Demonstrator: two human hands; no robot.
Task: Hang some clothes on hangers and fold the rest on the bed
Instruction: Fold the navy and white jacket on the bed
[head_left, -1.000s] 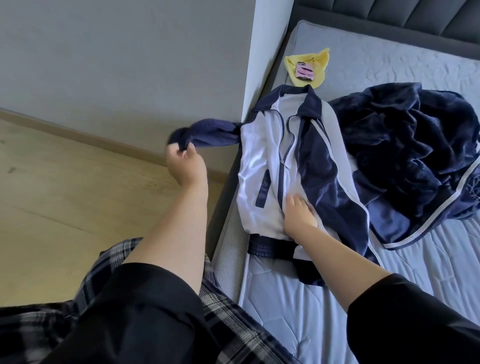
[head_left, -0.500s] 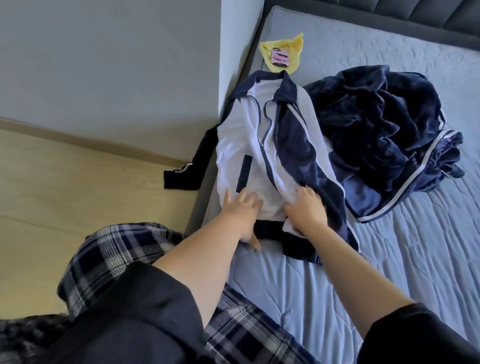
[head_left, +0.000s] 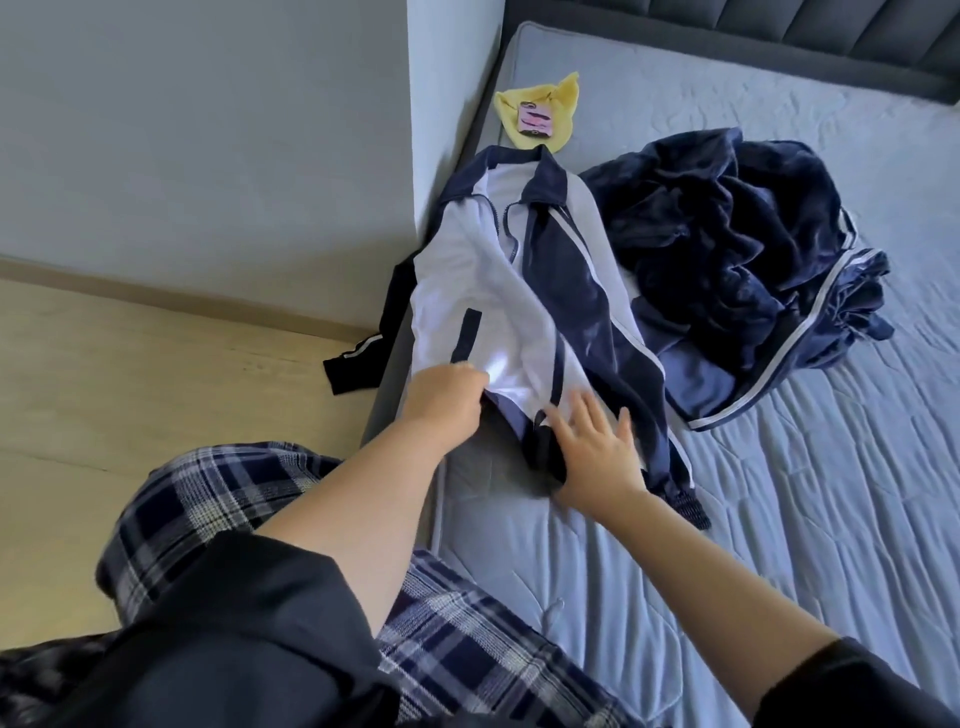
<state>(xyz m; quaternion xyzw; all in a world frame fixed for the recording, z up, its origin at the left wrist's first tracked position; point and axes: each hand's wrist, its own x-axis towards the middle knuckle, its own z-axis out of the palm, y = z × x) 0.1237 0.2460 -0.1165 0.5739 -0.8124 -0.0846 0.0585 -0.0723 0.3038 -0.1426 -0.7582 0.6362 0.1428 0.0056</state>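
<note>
A white and navy zip jacket lies lengthwise along the left edge of the bed, collar toward the headboard. My left hand grips its white bottom hem and lifts it off the mattress. My right hand lies with straight, spread fingers on the dark waistband beside it. The jacket's left sleeve hangs over the bed's side toward the floor. A crumpled pile of navy clothes with white stripes lies to the right of the jacket.
A yellow cloth with a small pink tag on it lies near the headboard corner. A white wall corner stands against the bed's left side. Wooden floor lies to the left. My plaid trouser leg is below.
My left hand let go of the sleeve, which dropped over the bed's side, then came to the hem and now grips and lifts it. My right hand slid down to the waistband.
</note>
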